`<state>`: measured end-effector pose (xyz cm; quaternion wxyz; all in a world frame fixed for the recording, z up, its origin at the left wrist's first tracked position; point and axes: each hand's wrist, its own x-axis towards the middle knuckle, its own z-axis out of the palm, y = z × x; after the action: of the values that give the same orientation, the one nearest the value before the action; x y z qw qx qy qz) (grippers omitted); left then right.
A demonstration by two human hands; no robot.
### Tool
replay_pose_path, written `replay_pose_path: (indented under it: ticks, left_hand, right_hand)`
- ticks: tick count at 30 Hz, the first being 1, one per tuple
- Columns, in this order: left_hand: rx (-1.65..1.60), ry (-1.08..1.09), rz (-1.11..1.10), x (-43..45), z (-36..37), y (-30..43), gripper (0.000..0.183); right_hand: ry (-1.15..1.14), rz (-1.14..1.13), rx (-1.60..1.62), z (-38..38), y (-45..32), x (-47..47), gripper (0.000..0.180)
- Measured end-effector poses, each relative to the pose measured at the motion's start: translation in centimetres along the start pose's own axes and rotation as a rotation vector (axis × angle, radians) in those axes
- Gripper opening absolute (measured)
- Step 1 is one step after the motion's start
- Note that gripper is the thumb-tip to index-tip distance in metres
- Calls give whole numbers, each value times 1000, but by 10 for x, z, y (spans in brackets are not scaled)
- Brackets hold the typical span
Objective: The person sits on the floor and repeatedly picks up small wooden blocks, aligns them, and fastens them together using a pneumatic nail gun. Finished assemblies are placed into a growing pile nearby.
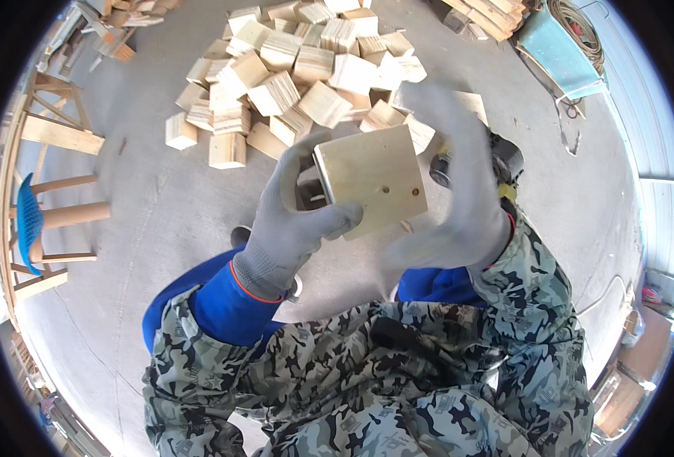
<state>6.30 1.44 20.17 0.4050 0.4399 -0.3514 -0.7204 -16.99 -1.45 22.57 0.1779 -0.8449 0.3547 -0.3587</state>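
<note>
A plywood block (380,177) with two small knots or marks on its broad face is gripped in my left hand (300,223), thumb on the face and fingers behind the far left edge. My right hand (468,194), blurred by motion, is just right of the block, fingers and thumb spread, not touching it as far as I can see. Both hands wear grey knitted gloves. Beyond them lies a heap of similar plywood blocks (277,91) on the concrete floor. A black and yellow tool (505,160), its kind unclear, is partly hidden behind my right hand.
A blue-seated chair (30,223) and a wooden frame (63,134) are at the left. Scrap wood (111,43) lies at the upper left. At the upper right are a teal container (562,54) with a coiled hose or cable (582,31) and stacked boards (488,14).
</note>
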Motion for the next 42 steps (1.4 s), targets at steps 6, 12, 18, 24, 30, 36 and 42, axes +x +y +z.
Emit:
replay_pose_path:
  ticks: [6, 12, 18, 24, 30, 36, 42]
  left_hand:
    - [-164, -82, 199, -6, 12, 7, 98]
    - [-189, -114, 210, -1, 13, 5, 102]
    - [-172, -117, 223, 5, 12, 3, 105]
    - [-168, -96, 216, 3, 9, 3, 106]
    - [-197, -90, 229, 3, 10, 6, 107]
    - [-124, -83, 223, 5, 7, 3, 105]
    - [-61, -61, 180, 7, 2, 4, 103]
  right_hand:
    - [27, 626, 890, 9, 23, -24, 66]
    - [16, 685, 1064, 13, 0, -29, 66]
    - [23, 640, 1056, 9, 2, -33, 74]
    - [-21, 653, 984, 12, 2, -25, 77]
    - [67, 681, 949, 16, 3, -21, 70]
    - [34, 676, 886, 19, 9, -21, 68]
    - [38, 702, 902, 20, 6, -16, 67]
